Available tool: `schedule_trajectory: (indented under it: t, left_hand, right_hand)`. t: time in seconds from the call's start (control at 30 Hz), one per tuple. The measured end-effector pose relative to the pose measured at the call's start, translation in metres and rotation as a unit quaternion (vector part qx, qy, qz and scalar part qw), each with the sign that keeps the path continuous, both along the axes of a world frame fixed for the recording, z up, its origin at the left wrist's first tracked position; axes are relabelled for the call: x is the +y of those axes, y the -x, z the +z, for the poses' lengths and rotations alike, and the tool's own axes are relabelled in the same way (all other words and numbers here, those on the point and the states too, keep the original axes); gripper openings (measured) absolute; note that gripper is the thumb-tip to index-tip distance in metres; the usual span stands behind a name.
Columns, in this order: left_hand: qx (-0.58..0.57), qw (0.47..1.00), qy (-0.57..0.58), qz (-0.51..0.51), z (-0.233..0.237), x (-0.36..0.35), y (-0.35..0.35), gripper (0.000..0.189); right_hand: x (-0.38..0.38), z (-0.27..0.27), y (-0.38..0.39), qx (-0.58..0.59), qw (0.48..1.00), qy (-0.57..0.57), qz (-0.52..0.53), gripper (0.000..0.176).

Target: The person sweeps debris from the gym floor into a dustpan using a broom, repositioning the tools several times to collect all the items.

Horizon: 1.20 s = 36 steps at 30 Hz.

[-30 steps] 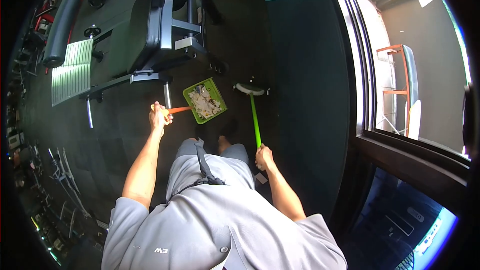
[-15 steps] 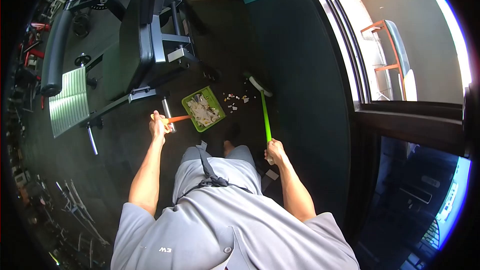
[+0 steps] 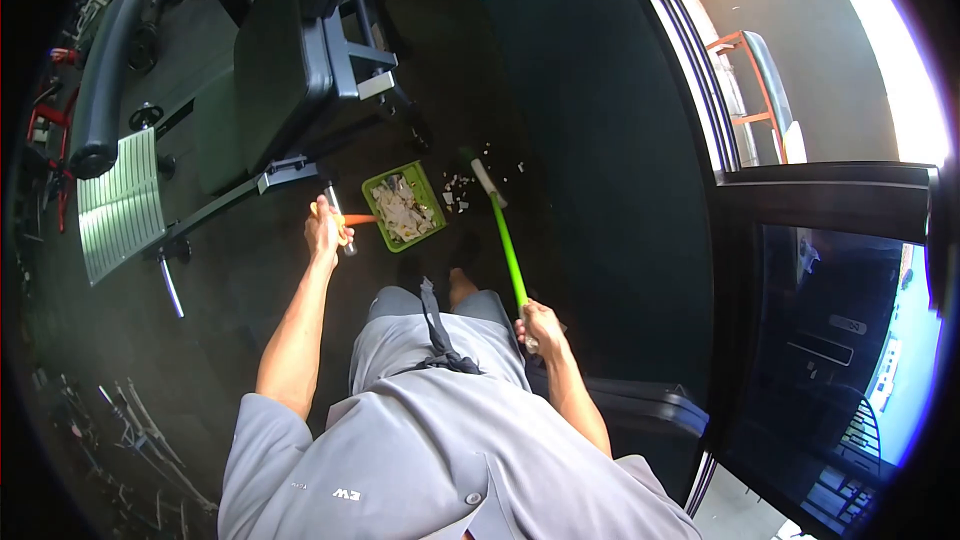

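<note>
My left hand [image 3: 325, 231] is closed round the orange handle of a green dustpan [image 3: 439, 223]. Pale scraps and litter [image 3: 404, 208] lie in the pan, which rests on the dark floor. In my right hand [image 3: 541, 328] is the bright green stick of a broom [image 3: 510, 255], gripped near its upper end. The broom's pale head [image 3: 488, 183] is down on the floor, right of the pan. Small white bits of debris [image 3: 457, 194] are scattered between the broom head and the pan, with a few beyond the head.
A gym machine with a black padded seat [image 3: 285, 70] and a ribbed metal footplate [image 3: 122, 205] stands to the left. A dark wall [image 3: 620, 140] with a teal stripe runs along the right, beside a window frame [image 3: 825, 205]. An orange-framed chair [image 3: 765, 80] shows beyond the glass.
The broom head has moved left toward the dustpan, and the debris lies nearer the pan. My right hand has shifted slightly left and down. My view has turned a little.
</note>
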<state>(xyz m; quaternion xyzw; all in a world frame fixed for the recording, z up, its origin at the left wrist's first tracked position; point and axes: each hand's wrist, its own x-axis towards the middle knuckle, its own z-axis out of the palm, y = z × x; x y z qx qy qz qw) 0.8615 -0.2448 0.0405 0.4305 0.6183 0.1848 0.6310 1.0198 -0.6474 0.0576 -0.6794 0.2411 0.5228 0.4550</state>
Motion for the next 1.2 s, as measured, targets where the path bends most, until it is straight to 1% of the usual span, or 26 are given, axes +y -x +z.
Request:
schedule_trajectory:
  t: [0.07, 0.1, 0.13, 0.27, 0.3, 0.33, 0.37, 0.4, 0.47, 0.5, 0.53, 0.57, 0.6, 0.67, 0.73, 0.77, 0.8, 0.87, 0.9, 0.93, 1.0, 1.03, 1.07, 1.1, 1.17, 1.2]
  left_hand:
    - [0.012, 1.000, -0.001, -0.022, 0.000, 0.004, 0.003, 0.051]
    - [0.022, 0.999, -0.008, -0.033, 0.000, 0.004, 0.004, 0.052]
    - [0.033, 0.998, -0.015, -0.045, 0.001, 0.003, 0.005, 0.053]
    - [0.048, 0.996, -0.047, -0.055, 0.000, -0.005, 0.006, 0.053]
    - [0.048, 0.996, -0.054, -0.053, -0.005, -0.006, 0.007, 0.052]
    - [0.044, 0.996, -0.055, -0.054, -0.005, -0.006, 0.007, 0.052]
    - [0.040, 0.996, -0.056, -0.054, -0.006, -0.006, 0.007, 0.052]
    - [0.035, 0.996, -0.057, -0.055, -0.005, -0.007, 0.005, 0.052]
    - [0.047, 0.994, -0.063, -0.070, -0.004, -0.005, 0.003, 0.053]
    - [0.047, 0.994, -0.062, -0.074, -0.007, -0.002, 0.002, 0.054]
    - [0.046, 0.994, -0.060, -0.079, -0.008, -0.001, 0.000, 0.054]
    - [0.046, 0.993, -0.062, -0.084, -0.009, 0.001, -0.001, 0.055]
    - [0.046, 0.993, -0.062, -0.087, -0.008, 0.000, -0.002, 0.055]
    - [0.047, 0.993, -0.067, -0.087, -0.007, 0.002, -0.002, 0.055]
    - [0.051, 0.993, -0.065, -0.084, -0.006, 0.002, -0.001, 0.056]
    - [0.052, 0.993, -0.065, -0.084, -0.006, 0.002, 0.000, 0.056]
    - [0.054, 0.993, -0.065, -0.084, -0.007, 0.001, 0.001, 0.056]
    - [0.054, 0.993, -0.065, -0.081, -0.009, 0.000, 0.003, 0.055]
    - [0.055, 0.993, -0.065, -0.080, -0.010, 0.001, 0.004, 0.055]
    - [0.051, 0.994, -0.064, -0.077, -0.008, 0.001, 0.004, 0.055]
    - [0.044, 0.995, -0.059, -0.074, -0.005, -0.001, 0.005, 0.055]
    - [0.043, 0.995, -0.043, -0.083, -0.009, 0.002, 0.006, 0.048]
    - [0.041, 0.995, -0.043, -0.081, -0.010, 0.003, 0.006, 0.047]
    - [0.040, 0.995, -0.043, -0.081, -0.009, 0.003, 0.006, 0.047]
    - [0.040, 0.995, -0.051, -0.080, -0.006, 0.002, 0.005, 0.053]
    - [0.036, 0.995, -0.051, -0.081, -0.006, 0.004, 0.004, 0.053]
  right_hand:
    - [-0.005, 0.014, 0.006, -0.026, 0.999, 0.022, 0.017, 0.035]
    - [-0.006, 0.017, 0.010, -0.039, 0.998, 0.033, 0.022, 0.034]
    - [-0.006, 0.014, 0.013, -0.044, 0.997, 0.052, 0.021, 0.028]
    - [0.008, -0.025, 0.038, -0.062, 0.994, 0.086, 0.019, 0.017]
    - [0.015, -0.035, 0.048, -0.073, 0.993, 0.089, -0.003, 0.015]
    - [0.014, -0.049, 0.058, -0.022, 0.995, 0.029, -0.092, 0.016]
    - [0.015, -0.065, 0.065, -0.041, 0.996, 0.083, -0.007, 0.017]
    - [0.025, -0.068, 0.073, -0.060, 0.986, 0.136, 0.078, 0.017]
    - [0.012, -0.086, 0.098, -0.042, 0.996, 0.052, 0.057, 0.021]
    - [0.011, -0.083, 0.105, -0.045, 0.993, 0.051, 0.095, 0.022]
    - [0.015, -0.066, 0.110, -0.048, 0.989, 0.051, 0.134, 0.023]
    - [0.016, -0.046, 0.112, -0.042, 0.988, 0.052, 0.138, 0.024]
    - [0.022, -0.020, 0.112, -0.041, 0.986, 0.084, 0.141, 0.024]
    - [0.015, 0.005, 0.111, 0.007, 0.995, 0.066, 0.081, 0.028]
    - [0.009, 0.027, 0.111, 0.000, 0.996, 0.072, 0.058, 0.036]
    - [-0.005, 0.016, 0.109, 0.005, 0.995, 0.070, 0.067, 0.043]
    - [-0.005, 0.022, 0.107, -0.024, 0.995, 0.078, 0.057, 0.034]
    - [-0.008, 0.017, 0.096, -0.058, 0.991, 0.091, 0.074, 0.024]
    - [-0.007, 0.010, 0.092, -0.087, 0.991, 0.076, 0.064, 0.020]
    - [-0.007, -0.003, 0.086, -0.095, 0.990, 0.078, 0.065, 0.019]
    - [-0.008, -0.048, 0.079, -0.111, 0.988, 0.083, 0.062, 0.023]
    - [-0.017, -0.089, 0.080, -0.096, 0.993, 0.058, 0.026, 0.022]
    - [-0.028, -0.136, 0.082, -0.081, 0.996, 0.031, -0.012, 0.022]
    - [-0.022, -0.143, 0.086, -0.065, 0.997, 0.005, -0.051, 0.023]
    - [-0.015, -0.153, 0.106, -0.094, 0.995, 0.031, 0.003, 0.022]
    - [-0.012, -0.160, 0.113, -0.109, 0.993, 0.045, 0.028, 0.021]
